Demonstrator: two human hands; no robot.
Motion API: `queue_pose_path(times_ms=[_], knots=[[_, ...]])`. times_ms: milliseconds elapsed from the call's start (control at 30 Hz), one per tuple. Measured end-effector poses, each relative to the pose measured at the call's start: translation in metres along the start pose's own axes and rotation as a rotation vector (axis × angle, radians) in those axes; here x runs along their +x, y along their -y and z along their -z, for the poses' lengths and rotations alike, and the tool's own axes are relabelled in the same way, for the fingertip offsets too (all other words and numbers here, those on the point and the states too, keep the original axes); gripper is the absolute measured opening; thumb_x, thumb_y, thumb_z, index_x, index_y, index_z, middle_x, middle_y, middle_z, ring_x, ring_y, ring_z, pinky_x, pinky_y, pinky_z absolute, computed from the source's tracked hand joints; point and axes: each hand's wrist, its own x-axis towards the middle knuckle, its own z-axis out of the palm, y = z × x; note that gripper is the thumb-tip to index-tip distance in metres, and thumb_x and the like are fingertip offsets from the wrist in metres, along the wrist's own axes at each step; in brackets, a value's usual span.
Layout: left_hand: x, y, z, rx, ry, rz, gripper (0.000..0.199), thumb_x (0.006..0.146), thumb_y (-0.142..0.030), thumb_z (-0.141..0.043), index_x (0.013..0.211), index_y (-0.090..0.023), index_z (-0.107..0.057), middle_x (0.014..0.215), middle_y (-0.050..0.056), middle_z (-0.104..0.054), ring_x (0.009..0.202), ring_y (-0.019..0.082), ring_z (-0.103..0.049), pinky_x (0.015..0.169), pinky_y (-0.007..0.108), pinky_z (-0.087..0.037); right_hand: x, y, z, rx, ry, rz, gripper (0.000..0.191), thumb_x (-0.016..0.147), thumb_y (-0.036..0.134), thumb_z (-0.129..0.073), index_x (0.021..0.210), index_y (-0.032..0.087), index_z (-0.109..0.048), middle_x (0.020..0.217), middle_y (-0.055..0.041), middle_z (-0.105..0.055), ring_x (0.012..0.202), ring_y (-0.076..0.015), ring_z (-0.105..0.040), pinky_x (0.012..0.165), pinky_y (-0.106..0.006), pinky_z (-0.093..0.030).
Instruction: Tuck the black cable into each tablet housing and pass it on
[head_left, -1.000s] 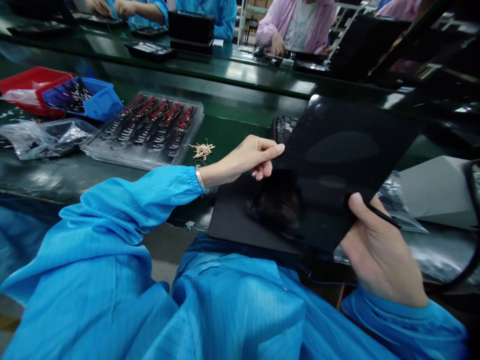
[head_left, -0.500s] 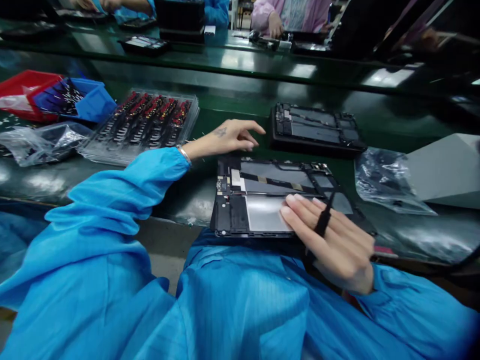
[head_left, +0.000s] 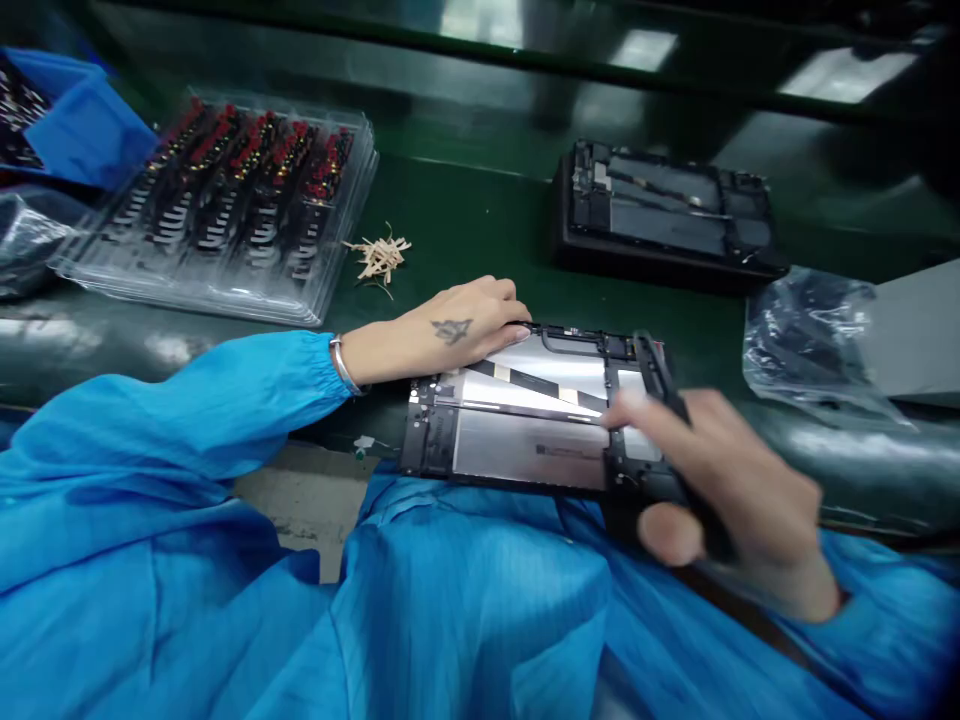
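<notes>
Tablet chassis (head_left: pixel 525 425), opened with its silver plates and black frame facing up, lies at the near edge of the green bench (head_left: pixel 465 215), partly overhanging the person's blue-smocked lap, just below the centre of the view. Left hand (head_left: pixel 450 330) rests at the chassis's ten o'clock corner, palm down, fingers curled over the far-left edge and touching the frame; it presses rather than grips, and a bracelet (head_left: pixel 341 365) sits at the wrist where the blue sleeve (head_left: pixel 172 420) ends. Right hand (head_left: pixel 720 500), blurred, lies at the chassis's four o'clock side, its fingers stretched across the right end of the frame and the thumb tucked under the near edge, so it is grasping that end; a slim black tool (head_left: pixel 660 375) is pinned between its fingers and points toward twelve o'clock over the frame. At one o'clock from the chassis, well apart, a second opened tablet (head_left: pixel 667 215) lies flat on the bench. At three o'clock a crumpled plastic bag (head_left: pixel 810 335) lies beside a grey box (head_left: pixel 919 330). At eleven o'clock sits a small heap of pale shreds (head_left: pixel 379 255), and beyond it at ten o'clock a clear tray (head_left: pixel 225 205) filled with rows of red-and-black parts, with a blue bin (head_left: pixel 75 125) farther off in the same direction.
</notes>
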Motion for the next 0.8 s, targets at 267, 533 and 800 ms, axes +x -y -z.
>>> queue_pose_path(times_ms=[267, 533, 800], knots=[[0.002, 0.008, 0.000, -0.038, -0.006, -0.028, 0.039, 0.111, -0.033, -0.040, 0.132, -0.015, -0.068, 0.120, 0.012, -0.065, 0.109, 0.024, -0.061, 0.092, 0.035, -0.050, 0.040, -0.054, 0.011, 0.157, -0.137, -0.273, 0.035, 0.095, 0.027, -0.073, 0.129, 0.034, -0.074, 0.091, 0.0010, -0.070, 0.075, -0.0110, -0.064, 0.067, -0.025, -0.047], [0.009, 0.006, 0.003, -0.083, 0.038, -0.202, 0.041, 0.112, -0.037, -0.038, 0.123, -0.015, -0.071, 0.115, 0.012, -0.067, 0.104, 0.022, -0.061, 0.087, 0.031, -0.047, 0.057, -0.098, 0.004, 0.450, 0.106, -0.257, 0.019, 0.094, 0.031, -0.072, 0.106, 0.041, -0.083, 0.099, 0.0025, -0.079, 0.085, -0.0204, -0.072, 0.074, -0.036, -0.057], [0.004, 0.003, 0.004, -0.091, 0.012, -0.180, 0.041, 0.113, -0.035, -0.035, 0.121, -0.016, -0.071, 0.118, 0.012, -0.066, 0.104, 0.021, -0.062, 0.086, 0.030, -0.047, 0.045, -0.102, 0.002, 0.520, 0.038, -0.334, 0.014, 0.089, 0.029, -0.081, 0.102, 0.033, -0.086, 0.100, -0.0023, -0.081, 0.089, -0.0210, -0.074, 0.081, -0.033, -0.060]])
